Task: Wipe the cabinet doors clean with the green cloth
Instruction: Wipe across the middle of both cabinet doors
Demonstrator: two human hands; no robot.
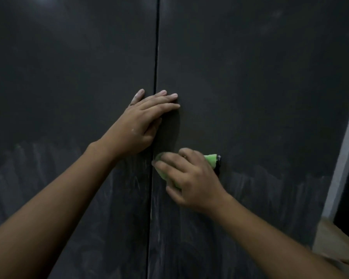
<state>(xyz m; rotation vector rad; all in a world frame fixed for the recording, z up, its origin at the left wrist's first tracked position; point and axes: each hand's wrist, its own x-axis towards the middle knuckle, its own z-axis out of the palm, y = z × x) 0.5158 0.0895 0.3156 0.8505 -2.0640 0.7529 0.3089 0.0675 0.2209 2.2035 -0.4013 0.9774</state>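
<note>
Two dark cabinet doors fill the view: left door [69, 77] & right door [250, 87], w/ a thin gap [155, 67] running up & down between them. The left hand [143, 121] lies flat on the doors, fingers straight & close together. It sits across the gap: thumb on the left door, fingertips on the right door. The thumb has white dust on it.

The right hand [191, 178] is lower down, just under the left hand, not touching it. Its fingers are bent over the green cloth [211, 160] & hold it pressed on the right door, right next to the gap. The cloth is bunched up; bits peek out on both sides of the hand. A small black thing [218, 164] sits at the cloth's right end, touching it; can't tell what it is.

Btm half of both doors has pale, chalky streaks; top half looks darker & plainer. Far right: a pale wall strip [345, 148] & a bit of tan floor [330, 238].
</note>
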